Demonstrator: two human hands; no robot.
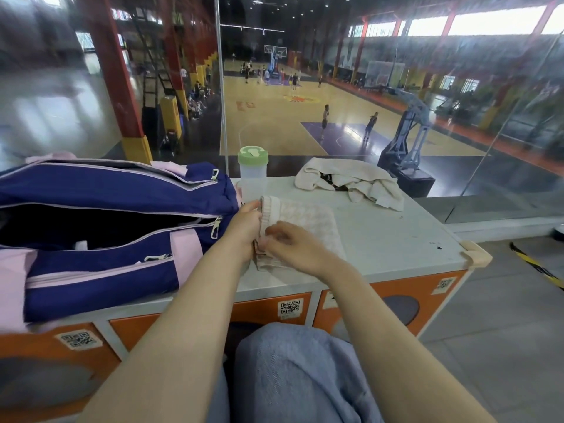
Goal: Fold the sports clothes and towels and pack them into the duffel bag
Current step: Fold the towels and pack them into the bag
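A navy and pink duffel bag [100, 239] lies on the left of the white cabinet top [396, 239], its main zip open and the inside dark. Just right of it lies a folded pale pink towel [308, 218]. My left hand [244, 227] grips the towel's left edge, fingers curled round it. My right hand [290, 242] pinches the same edge at the near corner. A crumpled cream garment [351, 181] lies at the back right of the top, apart from both hands.
A clear bottle with a green lid [252, 172] stands behind the towel, next to the bag's end. A glass wall runs right behind the cabinet top. The cabinet's right corner [476, 254] has a rubber guard. My lap in blue cloth [299, 377] is below.
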